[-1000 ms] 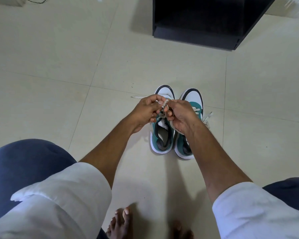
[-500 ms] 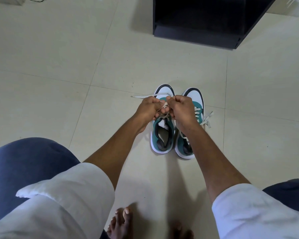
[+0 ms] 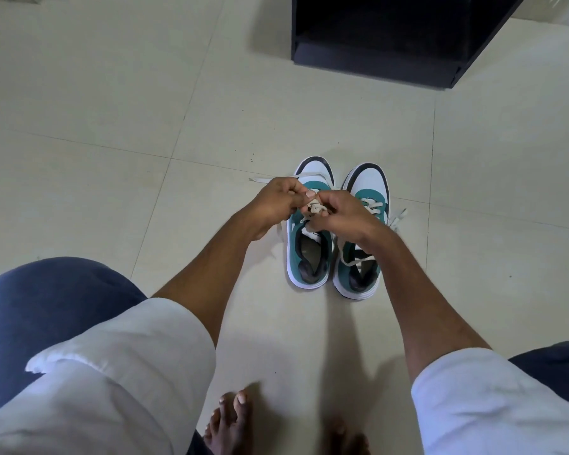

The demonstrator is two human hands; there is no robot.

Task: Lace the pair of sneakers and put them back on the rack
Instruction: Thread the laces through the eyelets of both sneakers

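Observation:
Two teal, white and black sneakers stand side by side on the tiled floor, toes pointing away from me. Above the left sneaker (image 3: pixel 310 254), my left hand (image 3: pixel 278 205) and my right hand (image 3: pixel 344 213) meet, both pinching its cream lace (image 3: pixel 315 208) where it bunches between my fingertips. One end of that lace trails left across the floor from under my left hand. The right sneaker (image 3: pixel 363 274) carries crossed laces with loose ends lying to its right; my right wrist covers part of it.
A black shoe rack (image 3: pixel 375 60) stands open on the floor beyond the sneakers, at the top of the view. My bare feet (image 3: pixel 232 421) are near the bottom edge, my knees at both sides. Pale floor tiles surround the shoes.
My two hands have shifted slightly while working the lace together over the left sneaker; my right hand has turned so its knuckles face up. The sneakers have stayed in place.

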